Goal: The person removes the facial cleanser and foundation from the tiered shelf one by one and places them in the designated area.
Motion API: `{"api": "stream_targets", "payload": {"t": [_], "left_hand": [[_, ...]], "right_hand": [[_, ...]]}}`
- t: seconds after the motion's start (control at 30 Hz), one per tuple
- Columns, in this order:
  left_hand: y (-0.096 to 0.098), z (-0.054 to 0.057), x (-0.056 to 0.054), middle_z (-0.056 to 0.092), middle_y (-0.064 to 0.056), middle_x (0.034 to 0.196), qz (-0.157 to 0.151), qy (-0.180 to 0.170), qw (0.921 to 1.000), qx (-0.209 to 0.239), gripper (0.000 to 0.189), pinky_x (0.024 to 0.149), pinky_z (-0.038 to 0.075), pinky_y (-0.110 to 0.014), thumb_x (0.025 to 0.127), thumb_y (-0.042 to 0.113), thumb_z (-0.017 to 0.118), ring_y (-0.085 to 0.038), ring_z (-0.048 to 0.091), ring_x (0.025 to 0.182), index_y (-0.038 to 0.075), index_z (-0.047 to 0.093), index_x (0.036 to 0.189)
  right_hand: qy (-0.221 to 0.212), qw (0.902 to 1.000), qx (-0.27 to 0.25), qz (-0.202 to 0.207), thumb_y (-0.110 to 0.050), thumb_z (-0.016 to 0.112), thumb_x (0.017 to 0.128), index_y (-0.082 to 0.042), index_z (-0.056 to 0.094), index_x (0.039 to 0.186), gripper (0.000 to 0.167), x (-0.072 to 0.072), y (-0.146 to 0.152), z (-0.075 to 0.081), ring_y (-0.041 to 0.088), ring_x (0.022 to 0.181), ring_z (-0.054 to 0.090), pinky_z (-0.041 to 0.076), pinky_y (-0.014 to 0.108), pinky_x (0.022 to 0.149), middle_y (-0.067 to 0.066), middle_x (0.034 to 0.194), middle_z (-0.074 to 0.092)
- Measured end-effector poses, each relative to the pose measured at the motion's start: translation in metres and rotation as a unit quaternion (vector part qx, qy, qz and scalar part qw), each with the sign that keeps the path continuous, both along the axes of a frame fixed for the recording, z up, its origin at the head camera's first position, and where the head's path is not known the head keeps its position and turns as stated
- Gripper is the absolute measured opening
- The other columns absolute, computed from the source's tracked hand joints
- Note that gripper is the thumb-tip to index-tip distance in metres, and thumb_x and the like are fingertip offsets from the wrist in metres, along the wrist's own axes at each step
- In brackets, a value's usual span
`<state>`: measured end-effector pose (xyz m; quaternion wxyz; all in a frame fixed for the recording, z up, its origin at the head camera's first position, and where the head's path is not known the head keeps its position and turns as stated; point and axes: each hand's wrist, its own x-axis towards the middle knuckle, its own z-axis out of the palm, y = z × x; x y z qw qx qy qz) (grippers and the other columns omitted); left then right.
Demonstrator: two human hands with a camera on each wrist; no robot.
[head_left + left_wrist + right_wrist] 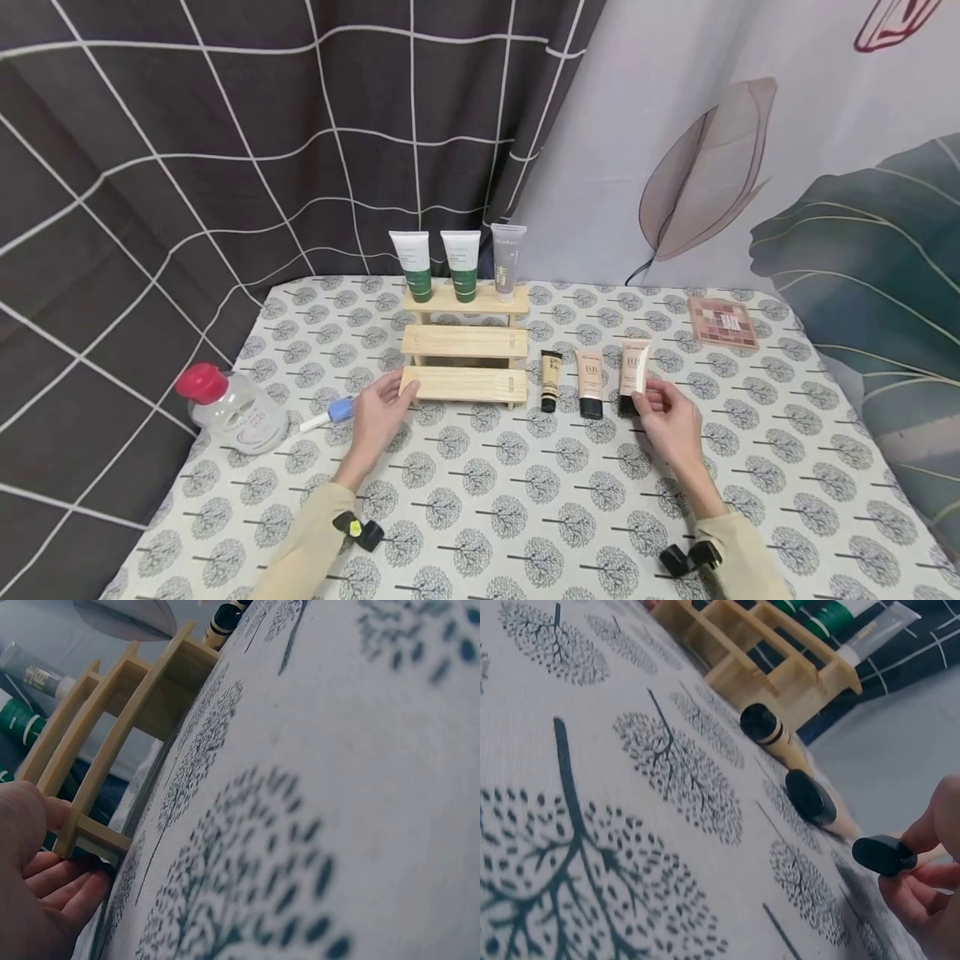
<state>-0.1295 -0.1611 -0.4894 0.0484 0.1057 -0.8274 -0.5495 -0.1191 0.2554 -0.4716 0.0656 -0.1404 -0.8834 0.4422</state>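
A three-tier wooden stand (465, 385) holds two green-and-white tubes (463, 267) and a grey tube (508, 262), all upright on its top step. My left hand (381, 415) grips the left end of the lowest step, thumb above and fingers below, as the left wrist view shows. With its thumb and fingers my right hand (671, 421) pinches a pink BB cream tube (635, 364) near its black cap (885, 855). Left of that tube are a second BB cream tube (590, 379) and a smaller gold tube (551, 379) with a black cap.
A clear bottle with a red cap (202, 385) is at the table's left edge. Beside my left hand lies a blue-and-white stick-shaped item (327, 414). An eyeshadow palette (723, 323) lies at the back right. Curtains hang behind the table (480, 508).
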Motion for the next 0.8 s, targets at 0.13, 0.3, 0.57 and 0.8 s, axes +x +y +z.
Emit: {"api": "stream_targets", "payload": {"t": [0.13, 0.3, 0.57, 0.8], "left_hand": [[0.0, -0.001, 0.0, 0.067, -0.021, 0.132, 0.002, 0.0, 1.0, -0.004, 0.052, 0.101, 0.059, -0.039, 0.093, 0.031, 0.074, -0.033, 0.068, 0.118, 0.004, 0.062, 0.135], [0.0, -0.001, 0.0, 0.067, -0.021, 0.132, 0.001, -0.004, 1.0, -0.001, 0.052, 0.1, 0.06, -0.039, 0.093, 0.031, 0.074, -0.032, 0.068, 0.118, 0.005, 0.061, 0.136], [0.0, 0.0, 0.0, 0.066, -0.022, 0.132, -0.001, -0.001, 1.0, 0.0, 0.053, 0.101, 0.059, -0.039, 0.093, 0.03, 0.074, -0.034, 0.068, 0.119, 0.003, 0.061, 0.136], [0.001, 0.002, 0.001, 0.065, -0.023, 0.133, -0.004, -0.004, 1.0, 0.007, 0.052, 0.102, 0.058, -0.039, 0.094, 0.029, 0.073, -0.034, 0.067, 0.12, 0.002, 0.06, 0.137]], "right_hand": [[-0.013, 0.9997, 0.018, 0.01, -0.016, 0.067, 0.096, 0.004, 0.062, 0.129, 0.039, -0.001, 0.004, -0.004, 0.006, 0.079, 0.06, 0.048, 0.006, 0.067, 0.022, 0.108, 0.071], [-0.032, 0.9988, 0.032, 0.018, -0.02, 0.066, 0.097, 0.004, 0.062, 0.13, 0.041, -0.001, 0.007, -0.006, 0.01, 0.081, 0.062, 0.05, 0.012, 0.071, 0.021, 0.108, 0.072], [-0.035, 0.9971, 0.062, 0.027, -0.022, 0.066, 0.096, 0.006, 0.062, 0.13, 0.044, 0.0, 0.011, -0.005, 0.018, 0.08, 0.065, 0.051, 0.026, 0.077, 0.021, 0.104, 0.074], [-0.03, 0.9967, 0.07, 0.027, -0.017, 0.067, 0.093, 0.006, 0.065, 0.127, 0.041, 0.003, 0.017, -0.005, 0.013, 0.076, 0.063, 0.048, 0.014, 0.064, 0.02, 0.102, 0.074]]}}
